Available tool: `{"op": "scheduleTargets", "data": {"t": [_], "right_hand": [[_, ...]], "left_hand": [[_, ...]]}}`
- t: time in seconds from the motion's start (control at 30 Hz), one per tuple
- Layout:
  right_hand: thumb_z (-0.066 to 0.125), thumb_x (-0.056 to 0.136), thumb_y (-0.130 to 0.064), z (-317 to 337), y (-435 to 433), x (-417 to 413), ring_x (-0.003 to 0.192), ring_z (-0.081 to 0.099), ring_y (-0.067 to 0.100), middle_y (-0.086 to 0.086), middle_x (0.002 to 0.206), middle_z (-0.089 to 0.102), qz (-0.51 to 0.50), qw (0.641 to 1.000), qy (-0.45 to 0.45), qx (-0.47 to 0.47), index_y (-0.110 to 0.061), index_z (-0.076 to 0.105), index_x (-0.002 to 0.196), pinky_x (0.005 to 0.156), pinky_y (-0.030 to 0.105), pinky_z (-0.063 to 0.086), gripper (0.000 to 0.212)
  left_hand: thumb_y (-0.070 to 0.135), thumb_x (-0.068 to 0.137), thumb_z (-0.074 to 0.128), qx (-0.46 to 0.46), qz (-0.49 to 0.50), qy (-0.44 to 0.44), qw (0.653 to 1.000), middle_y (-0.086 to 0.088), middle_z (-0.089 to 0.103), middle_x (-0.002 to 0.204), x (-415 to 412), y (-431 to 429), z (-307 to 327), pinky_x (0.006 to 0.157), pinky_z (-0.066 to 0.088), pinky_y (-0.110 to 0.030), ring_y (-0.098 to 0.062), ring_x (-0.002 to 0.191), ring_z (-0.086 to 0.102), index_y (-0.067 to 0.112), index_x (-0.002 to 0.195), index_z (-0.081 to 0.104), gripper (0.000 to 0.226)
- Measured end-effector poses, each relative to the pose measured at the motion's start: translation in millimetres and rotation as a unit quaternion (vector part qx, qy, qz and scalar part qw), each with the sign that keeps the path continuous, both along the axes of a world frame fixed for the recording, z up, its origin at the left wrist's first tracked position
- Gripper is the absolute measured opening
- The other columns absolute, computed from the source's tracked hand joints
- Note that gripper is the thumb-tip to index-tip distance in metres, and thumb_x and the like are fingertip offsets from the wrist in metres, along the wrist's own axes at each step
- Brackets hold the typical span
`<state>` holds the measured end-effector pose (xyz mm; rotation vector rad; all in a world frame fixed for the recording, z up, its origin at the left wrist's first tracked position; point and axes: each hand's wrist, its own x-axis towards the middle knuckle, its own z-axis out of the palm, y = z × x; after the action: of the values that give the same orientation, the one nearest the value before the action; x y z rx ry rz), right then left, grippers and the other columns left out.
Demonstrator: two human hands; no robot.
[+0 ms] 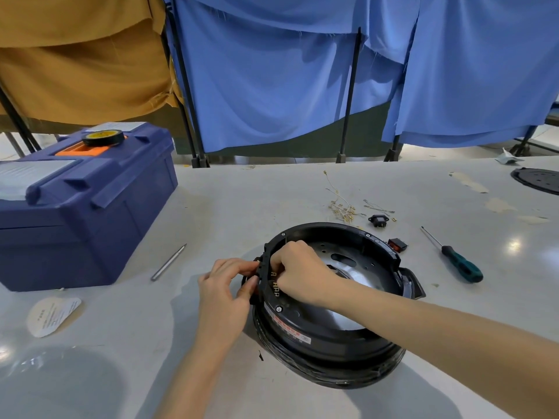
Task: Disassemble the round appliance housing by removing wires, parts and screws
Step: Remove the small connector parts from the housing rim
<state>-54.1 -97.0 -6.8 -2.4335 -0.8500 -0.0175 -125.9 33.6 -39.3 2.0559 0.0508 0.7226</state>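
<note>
Housing with silver plate inside

A workshop bench: blue toolbox, screwdriver (green-handled), curtain partitions behind

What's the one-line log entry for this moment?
step: working housing rim | left hand: pinches rim outside | right hand: grips rim inside | screwdriver: untouched on table | wires: loose behind housing

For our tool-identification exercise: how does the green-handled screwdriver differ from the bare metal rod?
The screwdriver has a thick green handle; the metal rod is plain grey, without one. The screwdriver lies right of the round housing, the metal rod left, near the blue toolbox. Both lie flat on the table, untouched.
</note>
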Motion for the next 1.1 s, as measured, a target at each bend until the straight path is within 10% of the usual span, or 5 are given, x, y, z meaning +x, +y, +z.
{"op": "scheduleTargets", "data": {"t": [0.3,1.1], "right_hand": [[0.073,0.076,0.000,17,-21,2,0.051,0.062,0.010,0.003,0.059,0.067,0.015,0.982,0.150,0.111,-0.007,0.074,0.074,0.054,0.021,0.051,0.007],[0.057,0.077,0.011,8,-5,-10,0.059,0.053,0.003,0.012,0.070,0.068,-0.014,0.998,0.035,0.057,0.001,0.070,0.074,0.060,0.019,0.042,0.017]], "left_hand": [[-0.004,0.077,0.071,0.037,0.039,0.003,0.999,0.019,0.061,0.089,-1,0,-2,0.088,0.020,-0.004,-0.013,0.099,0.054,0.041,0.075,0.059,0.046],[-0.013,0.075,0.068,0.100,0.016,-0.014,0.995,0.029,0.057,0.089,3,2,-6,0.089,0.021,-0.007,0.005,0.090,0.049,0.018,0.086,0.069,0.033]]}}
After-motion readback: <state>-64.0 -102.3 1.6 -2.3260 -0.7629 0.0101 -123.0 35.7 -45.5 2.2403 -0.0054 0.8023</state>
